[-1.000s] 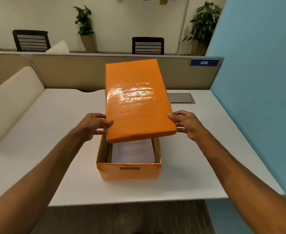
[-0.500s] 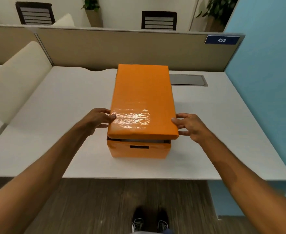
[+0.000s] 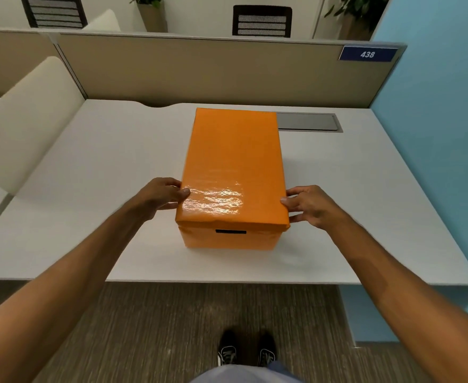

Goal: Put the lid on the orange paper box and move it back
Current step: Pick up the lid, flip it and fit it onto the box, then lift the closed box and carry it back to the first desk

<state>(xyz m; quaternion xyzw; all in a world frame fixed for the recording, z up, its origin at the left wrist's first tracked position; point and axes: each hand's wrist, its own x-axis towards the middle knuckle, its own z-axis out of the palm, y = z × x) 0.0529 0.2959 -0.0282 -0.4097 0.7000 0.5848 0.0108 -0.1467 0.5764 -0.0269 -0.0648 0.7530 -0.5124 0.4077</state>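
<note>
Lid (image 3: 234, 167) on orange box (image 3: 230, 240); both hands — left (image 3: 161, 196), right (image 3: 311, 207) — grip pinching lid edges

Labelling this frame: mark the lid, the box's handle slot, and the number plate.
lid (image 3: 234, 161), head view, middle of its top.
handle slot (image 3: 230, 231), head view, its dark opening.
number plate (image 3: 367, 54), head view, on the digits.

the lid (image 3: 234, 167) has come down flat, closing the orange paper box (image 3: 230, 239).

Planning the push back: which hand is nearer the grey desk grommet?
Right. The right hand is below the grey grommet; the left hand is across the lid.
</note>
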